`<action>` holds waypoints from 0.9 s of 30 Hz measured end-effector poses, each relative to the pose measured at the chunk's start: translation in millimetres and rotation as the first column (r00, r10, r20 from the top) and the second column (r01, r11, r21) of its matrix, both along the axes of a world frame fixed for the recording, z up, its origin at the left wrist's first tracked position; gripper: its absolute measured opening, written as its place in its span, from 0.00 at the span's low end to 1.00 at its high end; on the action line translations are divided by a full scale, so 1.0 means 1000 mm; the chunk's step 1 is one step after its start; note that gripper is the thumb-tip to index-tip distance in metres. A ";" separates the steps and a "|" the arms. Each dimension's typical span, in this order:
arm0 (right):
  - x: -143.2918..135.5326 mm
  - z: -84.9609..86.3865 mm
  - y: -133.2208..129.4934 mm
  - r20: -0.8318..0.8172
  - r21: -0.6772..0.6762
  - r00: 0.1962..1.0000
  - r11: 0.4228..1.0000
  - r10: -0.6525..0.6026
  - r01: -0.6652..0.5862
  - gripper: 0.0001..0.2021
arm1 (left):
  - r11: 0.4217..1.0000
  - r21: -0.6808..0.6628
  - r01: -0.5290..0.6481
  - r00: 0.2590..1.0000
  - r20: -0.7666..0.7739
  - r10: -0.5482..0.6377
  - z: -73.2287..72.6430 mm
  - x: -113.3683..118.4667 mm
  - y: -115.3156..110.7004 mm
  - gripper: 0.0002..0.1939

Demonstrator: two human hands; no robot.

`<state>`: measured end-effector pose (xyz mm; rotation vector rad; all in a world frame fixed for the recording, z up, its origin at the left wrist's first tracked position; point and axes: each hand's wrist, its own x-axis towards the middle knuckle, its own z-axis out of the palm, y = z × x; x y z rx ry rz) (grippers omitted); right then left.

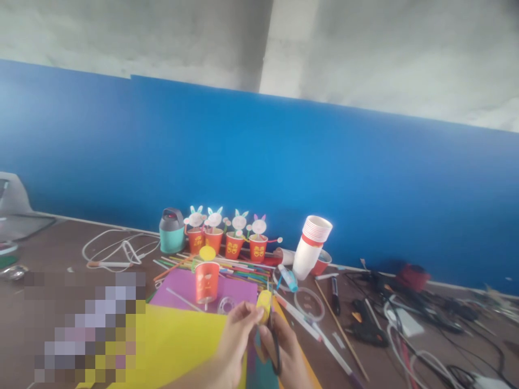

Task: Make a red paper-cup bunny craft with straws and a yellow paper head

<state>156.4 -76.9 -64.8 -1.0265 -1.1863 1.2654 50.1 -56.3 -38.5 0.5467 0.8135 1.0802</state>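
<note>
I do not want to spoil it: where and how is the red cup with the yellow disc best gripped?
Grip the red cup by its wall, below the rim, probably from the right: the yellow disc rises above it and a green strip shows left.

The small flat piece point(264, 303) and the large smooth sheet point(182, 335) are yellow, another sheet point(172, 286) purple. Four red paper cups point(258, 249) bear gold characters. The rounded canister point(172, 240) is teal below, dark grey above.
</note>
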 end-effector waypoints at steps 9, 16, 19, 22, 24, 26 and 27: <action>0.001 -0.007 0.001 -0.061 -0.086 0.998 0.996 -0.017 0.012 0.19 | 1.000 0.000 -0.023 0.999 -0.023 0.023 -0.002 -0.001 0.002 0.23; 0.000 -0.011 0.001 -0.076 -0.162 0.994 0.985 -0.081 0.068 0.22 | 1.000 0.003 -0.017 1.000 -0.016 0.017 -0.005 -0.002 0.003 0.23; 0.000 -0.013 0.001 -0.081 -0.158 0.994 0.986 -0.075 0.061 0.21 | 1.000 0.008 -0.030 0.999 -0.038 0.030 -0.008 -0.003 0.004 0.22; 0.000 -0.016 0.001 -0.085 -0.134 0.992 0.987 -0.097 0.085 0.21 | 1.000 0.017 -0.023 0.998 -0.057 0.024 -0.009 -0.003 0.005 0.22; -0.001 -0.018 0.001 -0.087 -0.101 0.987 0.987 -0.136 0.127 0.22 | 1.000 0.022 -0.017 0.997 -0.074 0.018 -0.009 -0.004 0.006 0.21; -0.001 -0.019 0.002 -0.089 -0.077 0.984 0.986 -0.156 0.149 0.22 | 0.999 0.029 -0.016 0.996 -0.088 0.019 -0.008 -0.004 0.007 0.21; -0.001 -0.018 0.002 -0.082 -0.074 0.986 0.987 -0.146 0.140 0.22 | 0.999 0.032 -0.019 0.995 -0.093 0.021 -0.008 -0.004 0.008 0.21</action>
